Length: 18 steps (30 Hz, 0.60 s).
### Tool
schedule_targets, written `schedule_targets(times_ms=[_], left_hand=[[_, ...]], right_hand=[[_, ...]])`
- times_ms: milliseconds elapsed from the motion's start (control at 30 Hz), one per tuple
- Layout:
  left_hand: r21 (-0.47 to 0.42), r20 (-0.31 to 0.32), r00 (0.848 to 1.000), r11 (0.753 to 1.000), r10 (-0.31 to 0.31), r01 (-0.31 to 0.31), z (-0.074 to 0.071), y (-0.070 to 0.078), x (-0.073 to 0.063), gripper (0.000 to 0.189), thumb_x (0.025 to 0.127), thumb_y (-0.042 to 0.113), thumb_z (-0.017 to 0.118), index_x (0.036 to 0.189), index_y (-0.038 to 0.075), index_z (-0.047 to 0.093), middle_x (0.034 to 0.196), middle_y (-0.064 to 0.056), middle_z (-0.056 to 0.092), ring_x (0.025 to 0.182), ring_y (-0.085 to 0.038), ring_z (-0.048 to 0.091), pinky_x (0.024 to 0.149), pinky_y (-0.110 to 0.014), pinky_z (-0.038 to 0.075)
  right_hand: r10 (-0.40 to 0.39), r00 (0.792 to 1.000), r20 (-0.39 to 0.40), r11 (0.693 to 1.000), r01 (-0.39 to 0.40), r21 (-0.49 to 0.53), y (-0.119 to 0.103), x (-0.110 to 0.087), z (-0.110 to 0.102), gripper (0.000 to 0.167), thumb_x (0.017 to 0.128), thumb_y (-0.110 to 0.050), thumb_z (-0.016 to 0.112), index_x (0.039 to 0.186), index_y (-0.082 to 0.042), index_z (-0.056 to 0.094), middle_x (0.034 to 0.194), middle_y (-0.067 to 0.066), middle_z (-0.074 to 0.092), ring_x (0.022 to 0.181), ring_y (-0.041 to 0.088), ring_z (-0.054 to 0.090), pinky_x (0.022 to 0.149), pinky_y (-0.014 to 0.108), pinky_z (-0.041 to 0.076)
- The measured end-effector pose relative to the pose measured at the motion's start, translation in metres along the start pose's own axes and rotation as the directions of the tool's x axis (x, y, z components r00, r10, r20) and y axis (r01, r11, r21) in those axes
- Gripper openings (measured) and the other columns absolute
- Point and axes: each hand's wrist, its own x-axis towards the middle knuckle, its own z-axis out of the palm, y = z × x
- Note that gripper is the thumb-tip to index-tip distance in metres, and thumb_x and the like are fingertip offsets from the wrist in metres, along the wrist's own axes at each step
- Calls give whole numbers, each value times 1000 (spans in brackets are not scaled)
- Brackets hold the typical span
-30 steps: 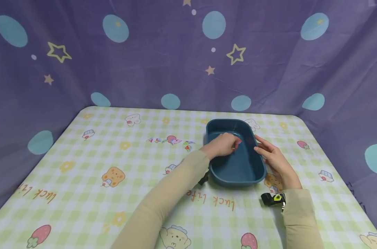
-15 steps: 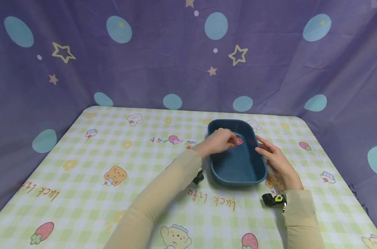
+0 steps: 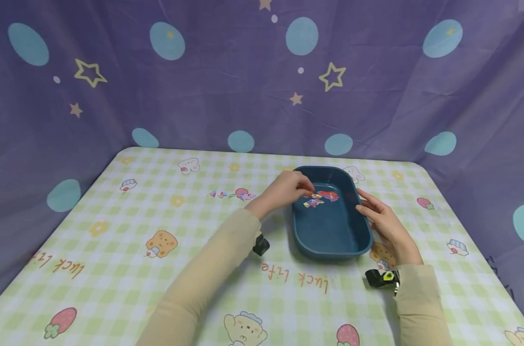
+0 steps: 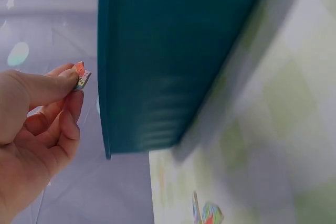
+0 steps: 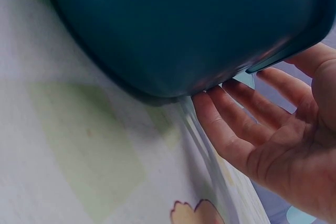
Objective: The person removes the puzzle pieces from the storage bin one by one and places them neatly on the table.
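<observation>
My left hand (image 3: 285, 190) pinches a small flat colourful piece (image 4: 82, 75) between thumb and fingers, right at the left rim of a dark blue-green rectangular box (image 3: 331, 252). Its kind does not show; it has orange and patterned areas. Inside the box lie a red-pink piece (image 3: 329, 195) and a multicoloured piece (image 3: 313, 203). With fingers mostly straight, my right hand (image 3: 384, 223) touches the box's right outer wall, thumb at the rim. In the right wrist view, its fingertips (image 5: 202, 100) are against the lower wall.
Left of the box, several small colourful pieces (image 3: 246, 196) lie in a row on the checked tablecloth (image 3: 115, 278). The left forearm reaches across the cloth. A purple patterned curtain (image 3: 227, 91) hangs behind the table.
My left hand has moved left from inside the box to its left rim, uncovering the pieces on the box floor. The right hand stays at the box wall.
</observation>
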Motion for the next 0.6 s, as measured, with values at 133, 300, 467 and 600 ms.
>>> schedule_targets(times_ms=[133, 300, 467, 600], left_hand=[[-36, -16, 999, 998, -46, 45, -6, -6, -7, 14, 87, 18, 61, 97, 14, 70, 91, 5, 67, 84, -7, 60, 71, -18, 47], [-59, -42, 995, 995, -88, 85, -10, -15, -16, 14, 86, 19, 62, 96, 13, 70, 89, 5, 66, 83, -7, 60, 73, -19, 47], [-43, -88, 993, 996, -84, 81, -12, -25, -26, 11, 85, 17, 63, 92, 14, 71, 87, 3, 63, 79, -9, 58, 71, -21, 47], [-61, -118, 986, 992, -116, 110, -11, -35, -35, 10, 85, 15, 64, 91, 13, 71, 85, 2, 61, 74, -10, 57, 64, -21, 46]], right_hand=[[2, 1000, 2, 1000, -2, 2, 1, 0, -1, 63, 90, -38, 54, 144, -29, 24, 145, 19, 27, 126, 27, 32, 102, 56, 23], [3, 1000, 0, 1000, -3, -5, 1, 0, -1, 63, 89, -39, 54, 144, -29, 24, 145, 19, 27, 124, 25, 33, 100, 52, 27], [-2, 1000, 3, 1000, 2, 7, 1, 0, -1, 63, 90, -38, 54, 144, -28, 24, 144, 19, 27, 124, 24, 33, 101, 55, 25], [-5, 1000, 5, 1000, 5, 11, 1, 0, 0, 62, 90, -37, 54, 144, -28, 24, 144, 20, 28, 123, 22, 35, 101, 54, 25]])
